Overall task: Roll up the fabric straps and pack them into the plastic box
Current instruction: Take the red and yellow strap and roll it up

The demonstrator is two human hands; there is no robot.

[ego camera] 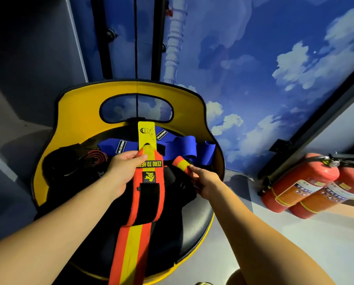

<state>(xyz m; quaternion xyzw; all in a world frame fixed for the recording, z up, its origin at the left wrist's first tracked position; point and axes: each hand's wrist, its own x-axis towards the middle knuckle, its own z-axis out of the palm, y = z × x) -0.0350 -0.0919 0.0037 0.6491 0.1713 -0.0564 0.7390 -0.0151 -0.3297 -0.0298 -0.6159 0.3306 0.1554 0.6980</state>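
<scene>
Basically, strap handling notes:

Orange/yellow strap (145, 202): long woven band w/ black hook-and-loop patch and a "ZERO TO HERO" label; it runs from the top of the seat down toward the person, lower end out of frame.
Left hand (122, 171): fingers and thumb curled round the strap's upper end, just below the yellow tag (146, 133).
Right hand (202, 182): fingertips pinch a small orange/yellow roll (181, 163), prob. a 2nd strap already wound; can't tell how tight the pinch is.
Blue straps (172, 147): lying loose across the back of the seat, unrolled, touching each other.
Black straps (73, 163): dark heap on the seat's left, w/ a red-and-black coil (95, 158) beside it; details too dark to read.
Seat (48, 161): yellow-rimmed round chair w/ black cushion, holds all the straps.
Plastic box: not in view.
Feel (judgement): light, soft, floppy, elastic-looking weave; no stiffness, so it'll sag and unwind if let go. Not fragile, not slippery, the fabric should grip skin well.
Where to hold (judgement): start at the tag end, pinch flat across full width, roll toward the hook-and-loop patch so it closes the roll. Keep tension w/ the other hand on the hanging tail.
Risk (judgement): edges drifting sideways gives a cone-shaped roll; the patch may snag neighbouring straps.
</scene>
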